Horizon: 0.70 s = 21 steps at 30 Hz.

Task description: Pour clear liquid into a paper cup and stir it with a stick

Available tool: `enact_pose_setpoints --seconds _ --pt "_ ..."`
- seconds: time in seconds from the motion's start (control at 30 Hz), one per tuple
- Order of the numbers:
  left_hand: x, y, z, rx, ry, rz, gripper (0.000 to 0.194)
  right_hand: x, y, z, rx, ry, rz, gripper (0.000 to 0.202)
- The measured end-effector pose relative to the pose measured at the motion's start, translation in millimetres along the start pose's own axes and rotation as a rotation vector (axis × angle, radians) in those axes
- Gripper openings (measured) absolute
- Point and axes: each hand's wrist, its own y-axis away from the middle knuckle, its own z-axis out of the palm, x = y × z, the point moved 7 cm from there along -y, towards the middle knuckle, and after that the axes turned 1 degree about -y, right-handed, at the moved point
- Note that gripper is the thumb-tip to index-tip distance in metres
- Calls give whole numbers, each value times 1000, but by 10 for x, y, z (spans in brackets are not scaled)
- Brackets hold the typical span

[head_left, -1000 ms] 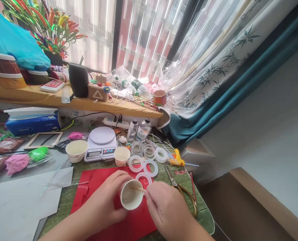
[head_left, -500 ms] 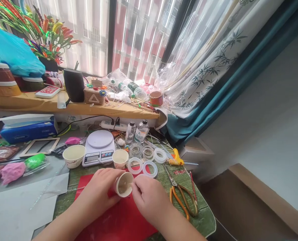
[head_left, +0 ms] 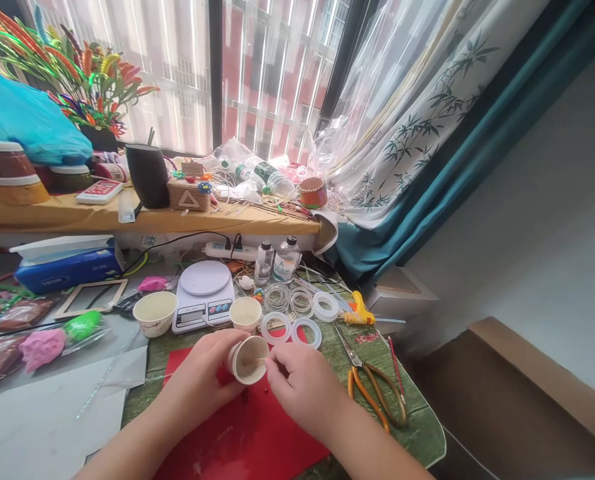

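My left hand (head_left: 205, 370) wraps the tilted paper cup (head_left: 247, 371) between my hands, a thin stick (head_left: 261, 361) dips inside, pinched by my right hand (head_left: 302, 381), and stirring looks begun but unfinished, white rings (head_left: 318, 334) lying just beyond.

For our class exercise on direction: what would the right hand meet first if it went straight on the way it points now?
Probably the cup held in the left hand: the right hand points at its rim from close by, though the exact gap is hard to judge.
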Motion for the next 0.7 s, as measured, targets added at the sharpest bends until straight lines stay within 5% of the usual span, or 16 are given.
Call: enact_pose_setpoints --seconds 0.37,0.7 --pt "234 -20 -76 -44 73 84 53 -13 164 -60 14 -43 18 32" --pt "242 11 -71 -15 58 137 57 40 243 -88 31 -136 66 29"
